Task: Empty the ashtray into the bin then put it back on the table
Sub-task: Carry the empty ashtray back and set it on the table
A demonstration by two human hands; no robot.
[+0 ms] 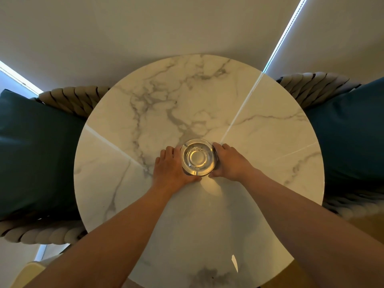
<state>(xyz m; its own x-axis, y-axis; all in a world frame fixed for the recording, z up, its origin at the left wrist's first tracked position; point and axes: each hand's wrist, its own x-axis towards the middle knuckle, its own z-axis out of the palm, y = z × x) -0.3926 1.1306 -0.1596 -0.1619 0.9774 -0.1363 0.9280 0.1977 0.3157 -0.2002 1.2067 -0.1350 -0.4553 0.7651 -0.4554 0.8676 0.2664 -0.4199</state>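
Note:
A round clear glass ashtray [198,157] stands near the middle of a round white marble table [259,142]. A few dark specks lie in its bowl. My left hand [171,168] cups its left side, fingers curved along the rim, thumb near the front edge. On the opposite side my right hand [229,162] wraps the right wall, fingertips at the far rim. Both hands touch the glass. Whether the ashtray is lifted off the table or still resting on it I cannot tell. No bin is in view.
Two chairs with woven rope backs and dark teal cushions flank the table, one on the left [37,152] and one on the right [351,132]. Pale blinds or wall fill the space behind, with bright strips of light at their edges.

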